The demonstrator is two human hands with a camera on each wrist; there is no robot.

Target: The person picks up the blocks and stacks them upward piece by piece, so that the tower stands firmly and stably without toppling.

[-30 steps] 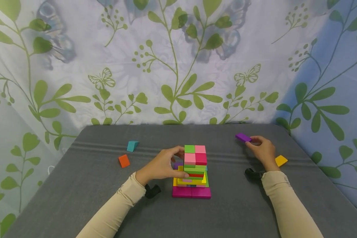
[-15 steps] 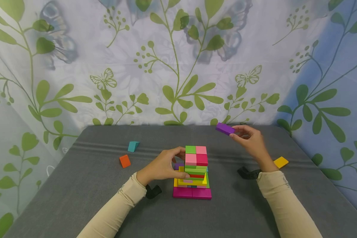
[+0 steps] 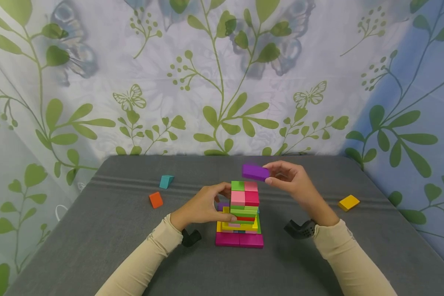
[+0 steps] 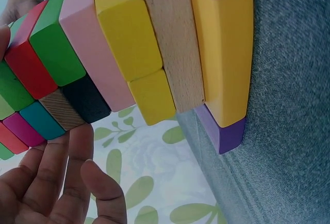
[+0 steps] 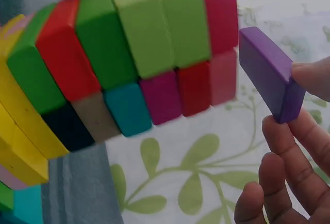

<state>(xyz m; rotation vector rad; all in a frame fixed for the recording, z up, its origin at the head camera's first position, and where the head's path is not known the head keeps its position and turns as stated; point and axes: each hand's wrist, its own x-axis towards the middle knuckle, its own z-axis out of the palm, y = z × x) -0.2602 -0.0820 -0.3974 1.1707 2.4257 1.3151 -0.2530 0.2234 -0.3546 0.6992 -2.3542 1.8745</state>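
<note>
A tower of coloured wooden blocks [image 3: 244,199] stands on the grey table, with magenta blocks [image 3: 239,240] at its foot and green, pink and red ones on top. My left hand [image 3: 202,206] holds it at mid-height from the left, thumb at the front and fingers around the back. In the left wrist view, fingertips [image 4: 80,144] meet the teal and brown blocks. My right hand [image 3: 294,183] pinches a flat purple block [image 3: 254,172] by one end. That block is level with the tower's top, close behind it; in the right wrist view it appears tilted [image 5: 270,74].
A teal wedge-shaped block [image 3: 166,181] and an orange block [image 3: 156,200] lie on the table left of the tower. Farther right lies a yellow block [image 3: 349,202]. Behind the table hangs a leaf-patterned cloth [image 3: 222,82].
My right hand has lifted the purple block from the table's right side and carried it left to the tower's top. My left hand keeps its place on the tower.
</note>
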